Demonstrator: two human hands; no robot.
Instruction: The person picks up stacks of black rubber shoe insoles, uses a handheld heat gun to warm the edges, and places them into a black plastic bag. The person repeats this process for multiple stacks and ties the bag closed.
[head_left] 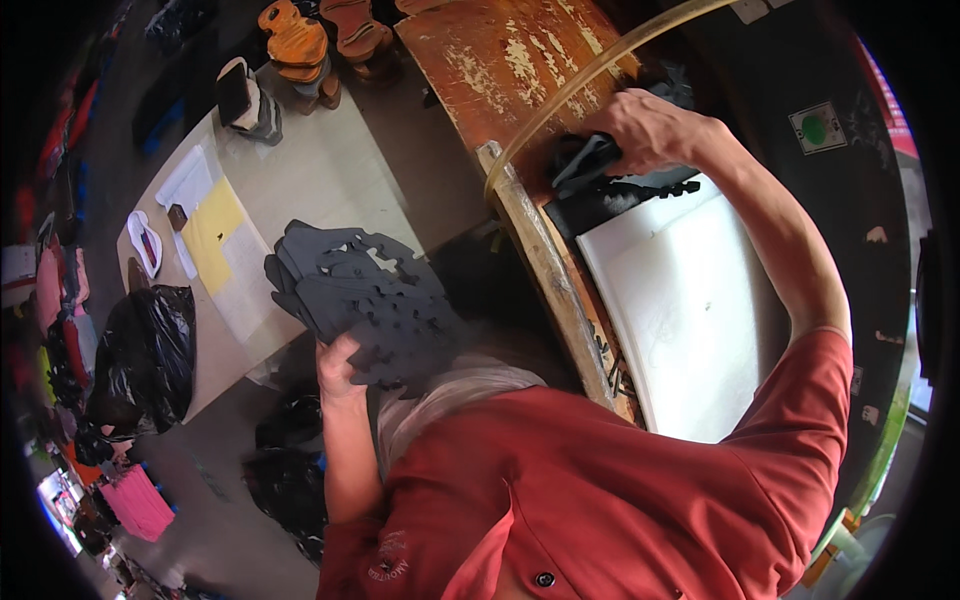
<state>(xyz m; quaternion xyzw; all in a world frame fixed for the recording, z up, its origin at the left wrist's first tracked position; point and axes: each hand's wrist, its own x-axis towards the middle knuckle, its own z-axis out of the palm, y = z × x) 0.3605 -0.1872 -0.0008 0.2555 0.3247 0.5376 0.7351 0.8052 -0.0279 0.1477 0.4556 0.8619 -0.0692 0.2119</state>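
Note:
My left hand [340, 367] is closed on the lower edge of a thick stack of dark grey cut-out pieces [352, 275]. The thumb shows at the near side; most fingers are hidden beneath. Notches and holes run through the stack, and its near part is blurred. At the far right, my right hand [652, 130] is bent round black cut pieces [583, 163] at the edge of a worn wooden board [490, 70]. Its fingertips are partly hidden. A toothed black strip [650, 192] lies just below this hand, beside a white sheet [680, 300].
A curved pale tube [600, 62] arches over the board. Beside it runs a wooden rail [545, 260]. On the left table [330, 150] stand stacks of orange-brown shaped pieces [297, 42], and papers [208, 222] lie there. A black plastic bag [145, 355] sits at the table's left edge.

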